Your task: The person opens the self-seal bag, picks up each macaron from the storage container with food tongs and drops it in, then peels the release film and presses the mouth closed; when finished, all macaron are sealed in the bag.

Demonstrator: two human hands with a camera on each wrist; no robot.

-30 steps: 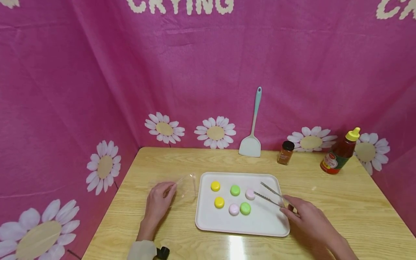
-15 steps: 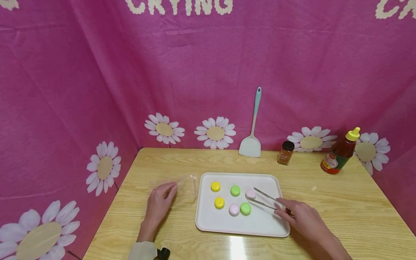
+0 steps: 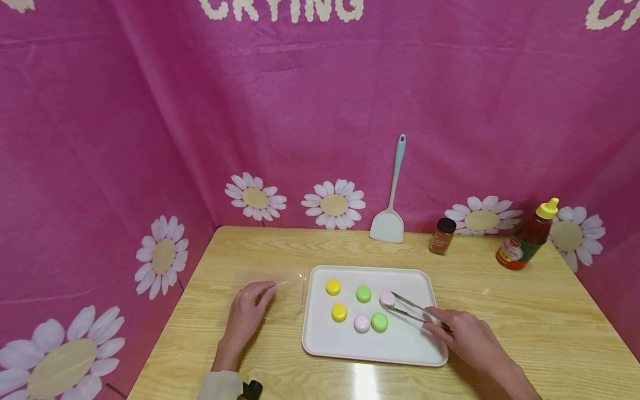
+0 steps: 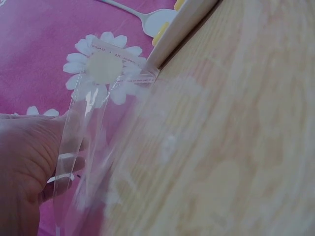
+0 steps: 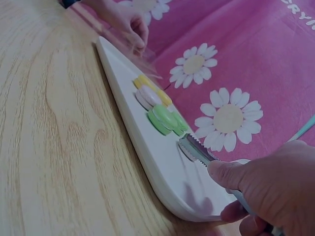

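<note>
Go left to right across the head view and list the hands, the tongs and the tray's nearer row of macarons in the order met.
Left hand → yellow macaron → lavender macaron → green macaron → tongs → right hand.

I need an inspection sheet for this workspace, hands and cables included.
Surface: wood-grain table, glare near the front edge.
Job's things: white tray with six macarons (two each yellow, green, pale pink); metal tongs; clear plastic bag.
Clutter: spatula, spice jar, sauce bottle along the far side.
Hands: left hand holds the bag; right hand holds the tongs, tips at the farther pale pink macaron, contact unclear.
Cables: nothing seen.
Surroundings: daisy-print magenta cloth.
</note>
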